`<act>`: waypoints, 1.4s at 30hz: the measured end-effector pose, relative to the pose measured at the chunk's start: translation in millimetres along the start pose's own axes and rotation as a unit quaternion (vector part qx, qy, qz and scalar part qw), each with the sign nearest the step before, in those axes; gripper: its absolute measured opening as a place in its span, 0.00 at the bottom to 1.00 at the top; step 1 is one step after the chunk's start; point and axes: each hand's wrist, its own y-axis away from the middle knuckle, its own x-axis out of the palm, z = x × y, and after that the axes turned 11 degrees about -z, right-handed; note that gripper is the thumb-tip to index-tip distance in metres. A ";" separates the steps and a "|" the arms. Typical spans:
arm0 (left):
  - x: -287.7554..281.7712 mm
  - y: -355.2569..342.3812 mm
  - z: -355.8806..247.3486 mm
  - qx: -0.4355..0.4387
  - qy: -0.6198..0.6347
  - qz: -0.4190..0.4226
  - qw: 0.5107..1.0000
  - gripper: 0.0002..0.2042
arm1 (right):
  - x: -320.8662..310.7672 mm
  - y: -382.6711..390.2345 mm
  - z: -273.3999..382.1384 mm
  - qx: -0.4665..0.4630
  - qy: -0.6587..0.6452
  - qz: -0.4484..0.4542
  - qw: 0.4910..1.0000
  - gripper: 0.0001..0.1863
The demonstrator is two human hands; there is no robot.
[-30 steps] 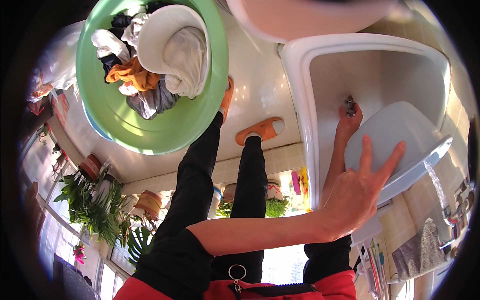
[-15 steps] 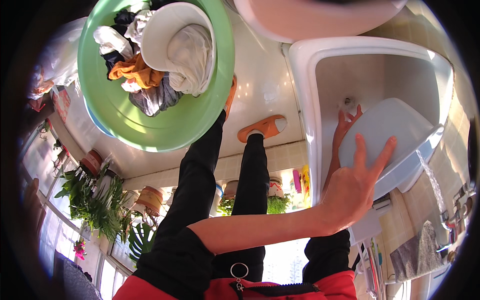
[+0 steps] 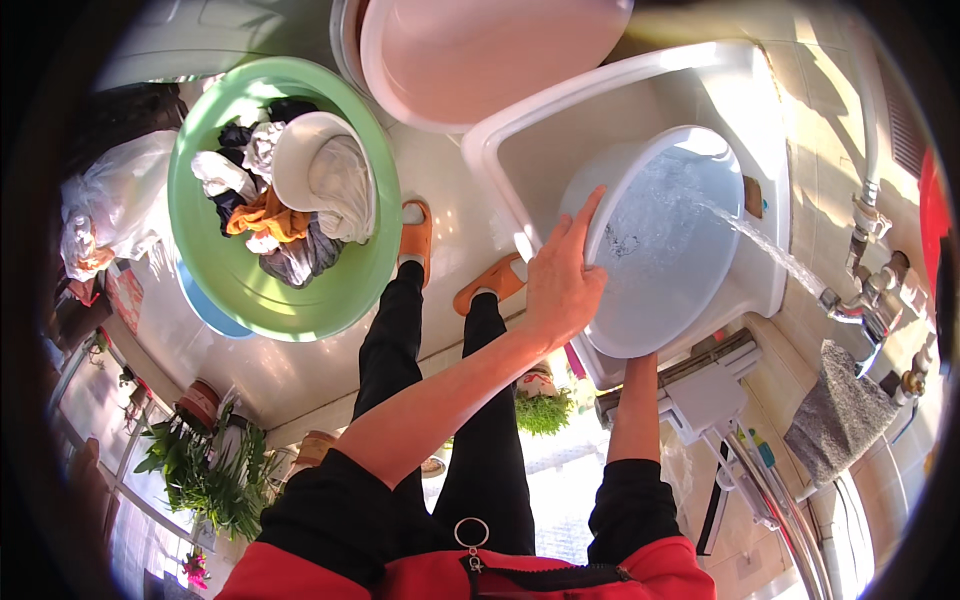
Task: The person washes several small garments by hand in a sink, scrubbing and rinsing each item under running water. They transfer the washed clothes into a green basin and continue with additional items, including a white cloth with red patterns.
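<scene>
Left hand (image 3: 562,285) open, flat on the white bucket's (image 3: 665,250) rim — right hand hidden below it, grip unclear. Keep bucket steady under the water stream (image 3: 770,250) — inside the sink (image 3: 520,130) corner.

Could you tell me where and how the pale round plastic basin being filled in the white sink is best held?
Grip the pale round plastic basin by its rolled rim at two opposite points. The left hand already rests on the rim's left edge; the right forearm runs to its near underside. Water streams in from the right, so the left and near sides are probably best, with support beneath.
</scene>
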 end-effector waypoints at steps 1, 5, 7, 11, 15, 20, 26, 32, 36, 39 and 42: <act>1.0 -6.4 2.0 -0.022 0.002 -0.001 1.000 0.38 | -2.2 -7.0 4.0 0.014 -0.042 -0.011 0.999 0.31; 16.2 -35.3 13.8 -0.043 -0.048 0.009 0.998 0.37 | -11.3 -21.0 13.8 0.061 -0.222 -0.094 0.969 0.32; 28.9 -50.6 26.6 -0.080 -0.066 0.035 0.994 0.38 | -15.2 -23.2 11.8 0.081 -0.312 -0.137 0.937 0.31; 46.0 -89.4 58.8 -0.088 -0.112 0.021 0.990 0.36 | -17.4 -27.9 -2.7 -0.016 -0.191 -0.086 0.978 0.24; 60.2 -111.6 82.3 -0.157 -0.181 0.012 0.971 0.41 | -11.0 -35.0 -17.3 -0.022 -0.168 -0.124 0.978 0.28; 70.9 -69.8 64.1 -0.037 -0.200 -0.073 0.976 0.39 | -8.3 -31.6 -13.2 -0.051 -0.016 -0.184 0.981 0.29; -10.9 12.0 20.0 0.104 -0.012 -0.093 0.990 0.18 | -17.3 -22.8 -1.8 -0.143 0.232 -0.225 0.936 0.30; -206.2 28.4 110.0 0.091 -0.099 -0.315 0.940 0.13 | 5.3 7.0 1.1 -0.192 0.312 -0.199 0.909 0.26; -353.3 -6.1 216.9 -0.132 -0.318 -0.359 0.868 0.19 | 33.1 49.2 -8.7 -0.307 0.351 -0.249 0.849 0.26; -417.0 -44.5 274.3 -0.036 -0.400 -0.279 0.872 0.35 | 56.0 73.4 -24.8 -0.314 0.357 -0.243 0.846 0.26; -425.9 -91.1 306.9 -0.120 -0.241 -0.257 0.928 0.44 | 79.5 84.4 -37.1 -0.256 0.327 -0.255 0.873 0.27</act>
